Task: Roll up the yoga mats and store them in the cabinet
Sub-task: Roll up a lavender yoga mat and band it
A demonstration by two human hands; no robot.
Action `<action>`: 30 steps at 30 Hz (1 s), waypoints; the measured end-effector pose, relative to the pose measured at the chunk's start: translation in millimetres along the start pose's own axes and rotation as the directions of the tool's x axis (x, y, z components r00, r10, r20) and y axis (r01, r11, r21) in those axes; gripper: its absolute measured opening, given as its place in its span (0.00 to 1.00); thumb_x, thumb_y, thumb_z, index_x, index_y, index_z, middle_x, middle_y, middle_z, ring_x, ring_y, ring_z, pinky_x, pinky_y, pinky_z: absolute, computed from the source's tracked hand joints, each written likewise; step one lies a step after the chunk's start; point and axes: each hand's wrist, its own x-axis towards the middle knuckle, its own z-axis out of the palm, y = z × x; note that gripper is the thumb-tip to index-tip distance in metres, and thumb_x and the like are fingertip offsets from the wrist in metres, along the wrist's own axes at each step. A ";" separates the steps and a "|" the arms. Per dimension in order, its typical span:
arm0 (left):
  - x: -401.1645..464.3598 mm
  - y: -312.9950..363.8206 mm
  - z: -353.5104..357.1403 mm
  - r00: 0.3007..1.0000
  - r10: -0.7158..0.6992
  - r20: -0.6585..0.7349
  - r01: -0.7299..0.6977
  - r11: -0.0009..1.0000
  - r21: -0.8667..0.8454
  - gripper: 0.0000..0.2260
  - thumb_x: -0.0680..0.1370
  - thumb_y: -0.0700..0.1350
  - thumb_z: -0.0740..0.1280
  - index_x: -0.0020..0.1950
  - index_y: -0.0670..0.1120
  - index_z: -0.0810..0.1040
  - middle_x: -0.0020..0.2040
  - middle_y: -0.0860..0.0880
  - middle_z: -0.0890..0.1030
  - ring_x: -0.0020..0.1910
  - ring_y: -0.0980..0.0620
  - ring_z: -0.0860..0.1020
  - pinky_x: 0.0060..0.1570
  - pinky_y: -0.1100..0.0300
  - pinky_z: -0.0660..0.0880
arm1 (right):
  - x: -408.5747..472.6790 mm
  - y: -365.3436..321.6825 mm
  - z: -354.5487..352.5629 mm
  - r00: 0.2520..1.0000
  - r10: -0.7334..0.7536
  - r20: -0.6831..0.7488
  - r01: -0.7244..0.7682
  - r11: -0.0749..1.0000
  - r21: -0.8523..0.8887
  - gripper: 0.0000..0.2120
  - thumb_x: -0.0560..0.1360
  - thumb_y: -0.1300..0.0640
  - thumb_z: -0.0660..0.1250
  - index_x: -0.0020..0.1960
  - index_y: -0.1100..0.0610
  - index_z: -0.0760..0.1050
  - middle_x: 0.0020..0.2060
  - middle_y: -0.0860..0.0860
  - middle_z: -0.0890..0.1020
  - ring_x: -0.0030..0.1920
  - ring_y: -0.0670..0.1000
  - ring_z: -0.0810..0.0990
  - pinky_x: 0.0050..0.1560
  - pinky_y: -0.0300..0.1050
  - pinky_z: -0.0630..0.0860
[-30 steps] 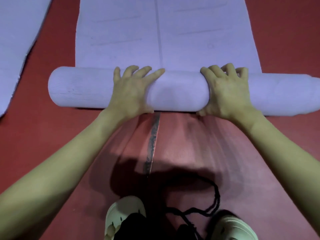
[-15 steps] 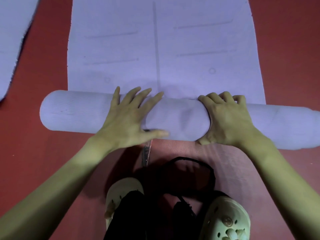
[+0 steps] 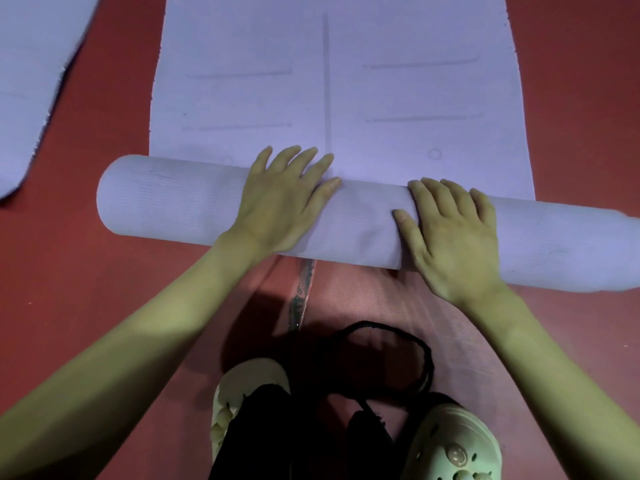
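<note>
Half-rolled, lavender yoga mat (image 3: pixel 363 220) under flat left hand (image 3: pixel 280 206), right hand (image 3: pixel 453 237).

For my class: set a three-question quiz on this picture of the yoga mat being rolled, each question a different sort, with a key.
1. True or false: both hands lie flat on the rolled part of the purple mat.
2. Which lies at the far left edge? A) a second purple mat B) a cabinet C) a towel
3. Fill in: the black strap lies on the red floor between the roll and the person's ____.

Key: 1 true: left hand and right hand press it with straight fingers. 2 A, the second purple mat. 3 shoes.
</note>
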 end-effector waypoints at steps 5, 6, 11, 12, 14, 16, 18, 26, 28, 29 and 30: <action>-23.9 -0.3 2.8 0.997 0.010 -0.074 -0.011 1.000 -0.023 0.26 0.82 0.58 0.46 0.77 0.49 0.62 0.76 0.48 0.64 0.76 0.48 0.59 0.75 0.46 0.49 | 36.0 7.1 1.5 0.999 0.017 -0.031 -0.019 0.998 -0.056 0.28 0.80 0.42 0.44 0.59 0.56 0.77 0.51 0.55 0.82 0.53 0.61 0.78 0.56 0.54 0.68; -23.1 -2.5 2.6 0.996 0.020 -0.084 -0.022 0.999 -0.024 0.25 0.82 0.57 0.47 0.78 0.50 0.61 0.77 0.49 0.62 0.77 0.48 0.57 0.75 0.46 0.48 | 43.1 7.9 0.7 0.999 0.030 -0.012 -0.030 0.998 -0.061 0.29 0.79 0.41 0.42 0.57 0.55 0.77 0.50 0.55 0.82 0.52 0.61 0.78 0.55 0.54 0.68; 6.1 -8.9 4.1 0.993 -0.002 -0.118 0.007 0.999 0.040 0.24 0.83 0.57 0.46 0.76 0.52 0.64 0.76 0.48 0.65 0.77 0.47 0.59 0.74 0.43 0.52 | 62.9 12.5 1.8 0.999 0.046 0.025 -0.045 0.998 -0.038 0.36 0.76 0.40 0.37 0.60 0.57 0.77 0.58 0.55 0.80 0.62 0.60 0.74 0.60 0.54 0.64; 11.5 -9.8 4.5 0.993 -0.010 -0.119 0.016 0.999 0.047 0.24 0.83 0.58 0.45 0.76 0.52 0.65 0.76 0.49 0.66 0.76 0.47 0.59 0.74 0.43 0.53 | 61.8 12.0 1.5 0.999 0.039 0.021 -0.039 0.999 -0.018 0.36 0.76 0.41 0.37 0.63 0.57 0.76 0.60 0.56 0.79 0.64 0.59 0.72 0.62 0.55 0.63; 22.0 -12.2 2.3 0.995 -0.022 -0.101 0.026 0.999 0.038 0.27 0.81 0.59 0.43 0.76 0.52 0.64 0.76 0.49 0.65 0.77 0.46 0.59 0.74 0.43 0.53 | 52.3 7.6 1.0 1.000 0.022 -0.004 -0.022 0.999 0.040 0.32 0.78 0.43 0.40 0.69 0.59 0.71 0.66 0.57 0.75 0.69 0.58 0.69 0.68 0.56 0.59; 35.3 -14.6 -3.5 0.998 -0.043 -0.051 0.045 0.999 0.030 0.30 0.78 0.62 0.39 0.77 0.53 0.60 0.77 0.50 0.61 0.78 0.47 0.56 0.74 0.45 0.51 | 35.7 1.1 1.8 0.998 0.011 -0.065 -0.005 0.996 0.091 0.28 0.81 0.46 0.45 0.73 0.59 0.66 0.71 0.58 0.69 0.73 0.58 0.64 0.72 0.56 0.53; 47.3 -15.7 -7.7 0.997 -0.078 0.011 0.077 0.997 0.029 0.34 0.75 0.63 0.34 0.79 0.55 0.55 0.79 0.52 0.57 0.78 0.49 0.52 0.74 0.46 0.48 | 22.7 -2.9 6.2 0.992 0.013 -0.124 -0.001 0.996 0.090 0.26 0.82 0.48 0.47 0.76 0.58 0.61 0.74 0.57 0.64 0.75 0.57 0.60 0.74 0.56 0.49; 23.5 -14.0 3.5 0.984 0.026 -0.173 -0.017 0.998 0.052 0.26 0.82 0.58 0.45 0.78 0.49 0.61 0.77 0.46 0.61 0.76 0.44 0.59 0.73 0.41 0.53 | 62.6 8.4 13.8 0.984 0.024 -0.179 -0.028 0.999 -0.021 0.27 0.81 0.46 0.45 0.74 0.56 0.66 0.70 0.56 0.71 0.70 0.58 0.68 0.71 0.55 0.53; 20.0 -18.6 7.1 0.979 0.040 -0.201 -0.030 0.998 0.054 0.25 0.83 0.57 0.46 0.78 0.50 0.59 0.78 0.46 0.59 0.77 0.46 0.57 0.74 0.43 0.51 | 74.2 10.7 12.9 0.987 0.034 -0.160 -0.040 0.999 -0.030 0.28 0.80 0.45 0.43 0.73 0.56 0.67 0.70 0.55 0.72 0.70 0.57 0.68 0.70 0.56 0.55; 21.4 -20.8 7.6 0.977 0.044 -0.209 -0.034 0.998 0.051 0.25 0.83 0.57 0.46 0.78 0.51 0.58 0.78 0.46 0.59 0.77 0.46 0.57 0.74 0.44 0.51 | 77.6 11.1 11.8 0.987 0.037 -0.153 -0.041 0.999 -0.026 0.29 0.80 0.44 0.43 0.73 0.56 0.67 0.70 0.55 0.72 0.70 0.57 0.68 0.70 0.56 0.55; 24.4 -22.3 6.9 0.976 0.043 -0.213 -0.035 0.998 0.044 0.24 0.83 0.57 0.46 0.78 0.51 0.58 0.78 0.47 0.60 0.77 0.47 0.57 0.74 0.45 0.51 | 79.4 11.8 10.8 0.988 0.035 -0.148 -0.037 0.999 -0.015 0.29 0.80 0.44 0.43 0.73 0.56 0.67 0.70 0.56 0.71 0.71 0.56 0.67 0.70 0.56 0.55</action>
